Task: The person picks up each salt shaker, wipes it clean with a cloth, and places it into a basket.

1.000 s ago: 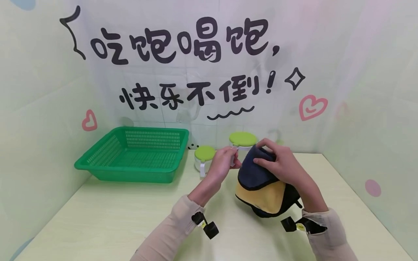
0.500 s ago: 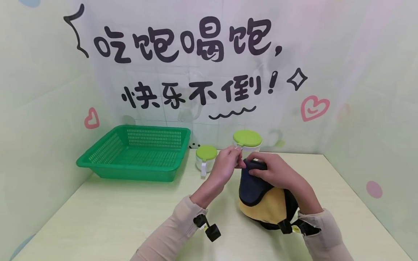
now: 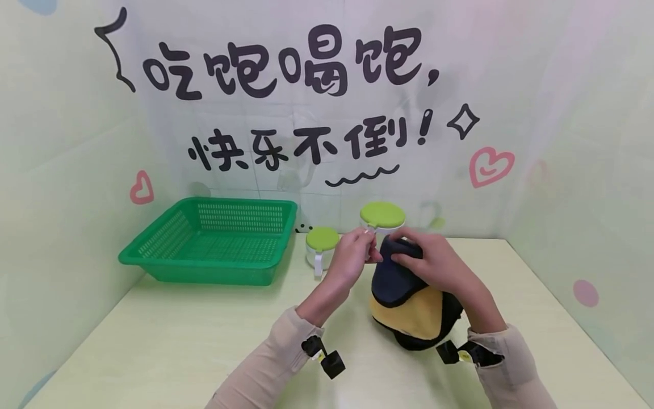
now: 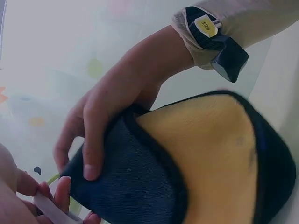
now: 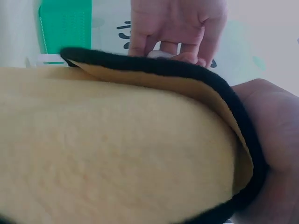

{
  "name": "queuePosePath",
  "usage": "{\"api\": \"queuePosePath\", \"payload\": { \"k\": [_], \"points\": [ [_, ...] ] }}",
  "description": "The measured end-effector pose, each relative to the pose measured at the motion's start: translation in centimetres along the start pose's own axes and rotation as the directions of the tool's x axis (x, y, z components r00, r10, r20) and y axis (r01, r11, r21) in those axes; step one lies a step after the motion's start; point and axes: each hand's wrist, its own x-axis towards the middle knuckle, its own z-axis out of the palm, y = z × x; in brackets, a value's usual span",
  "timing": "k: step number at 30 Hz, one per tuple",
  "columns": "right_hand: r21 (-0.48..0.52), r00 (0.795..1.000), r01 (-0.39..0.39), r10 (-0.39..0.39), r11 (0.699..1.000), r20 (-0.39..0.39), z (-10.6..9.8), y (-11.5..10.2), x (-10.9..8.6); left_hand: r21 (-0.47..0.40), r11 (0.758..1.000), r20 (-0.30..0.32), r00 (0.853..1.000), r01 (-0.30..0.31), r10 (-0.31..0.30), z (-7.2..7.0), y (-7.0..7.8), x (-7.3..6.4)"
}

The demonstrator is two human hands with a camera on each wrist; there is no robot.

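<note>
A larger jar (image 3: 382,215) with a green lid stands near the back wall, mostly hidden behind the hands. My left hand (image 3: 351,258) has its fingers curled round the jar's white handle (image 4: 52,209). In my right hand (image 3: 440,264), a cloth (image 3: 409,313) with one navy face, one yellow face and black edging is pinched between thumb and fingers. Its folded navy end covers the near side of the jar, while the yellow part hangs below. In the right wrist view the yellow face of the cloth fills most of the picture, with the left hand (image 5: 180,28) beyond its edge.
A smaller green-lidded jar (image 3: 323,240) with a white handle stands left of the left hand. A green perforated basket (image 3: 206,272) sits at the back left of the pale table (image 3: 168,346). Printed sheeting (image 3: 265,193) encloses the back and sides.
The right hand with the cloth has moved down and left along the jar, then slightly back up. The left hand stays at the handle, almost unmoved.
</note>
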Motion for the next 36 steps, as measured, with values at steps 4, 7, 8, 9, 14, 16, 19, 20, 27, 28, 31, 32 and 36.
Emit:
{"api": "queuePosePath", "payload": {
  "k": [4,7,8,9,14,16,19,20,27,28,31,32,36],
  "points": [
    [0.022,1.000,0.007,-0.007,1.000,-0.006,-0.2,-0.1,0.0,-0.005,1.000,-0.001,1.000,0.021,-0.021,0.1,0.0,-0.1],
    [0.036,0.998,0.008,-0.010,0.999,0.057,-0.1,0.2,0.0,-0.010,0.999,0.004,0.999,0.032,-0.032,0.0,0.2,-0.2],
    [0.038,0.997,0.005,-0.008,0.999,0.080,-0.1,0.3,-0.1,-0.012,0.999,0.005,0.999,0.037,-0.037,0.0,0.2,-0.2],
    [0.032,0.995,0.002,-0.006,0.999,0.102,0.0,0.4,-0.1,-0.017,0.999,0.005,0.999,0.040,-0.040,0.0,0.3,-0.2],
    [0.015,0.983,0.013,-0.015,1.000,0.185,-0.1,0.8,-0.1,-0.044,0.998,0.001,0.999,0.048,-0.048,-0.1,0.4,-0.1],
    [0.007,0.982,0.019,-0.020,1.000,0.190,-0.3,0.8,-0.1,-0.047,0.998,-0.001,0.999,0.047,-0.047,-0.1,0.4,0.0],
    [0.004,0.989,0.011,-0.012,1.000,0.147,-0.6,0.7,-0.2,-0.035,0.998,-0.005,0.998,0.055,-0.055,0.0,0.4,0.0],
    [0.010,0.992,0.008,-0.009,1.000,0.124,-0.7,0.6,-0.3,-0.029,0.998,-0.007,0.998,0.057,-0.057,0.1,0.4,0.0],
    [0.031,1.000,0.025,-0.024,0.999,-0.007,-1.1,0.5,-0.3,-0.016,0.998,-0.019,0.998,0.059,-0.059,0.2,0.4,0.0],
    [0.037,1.000,0.031,-0.031,0.999,-0.001,-1.0,0.6,-0.3,-0.020,0.998,-0.020,0.998,0.060,-0.060,0.1,0.5,0.0],
    [0.044,0.997,0.033,-0.036,0.998,0.072,-0.9,0.6,-0.2,-0.036,0.997,-0.019,0.998,0.061,-0.062,0.0,0.5,0.0],
    [0.043,0.994,0.032,-0.036,0.999,0.105,-0.8,0.7,-0.2,-0.041,0.997,-0.019,0.998,0.065,-0.066,-0.1,0.6,0.0],
    [0.014,0.977,0.025,-0.028,1.000,0.209,-0.6,0.8,-0.2,-0.063,0.996,-0.020,0.997,0.070,-0.072,-0.2,0.5,0.0]
  ]
}}
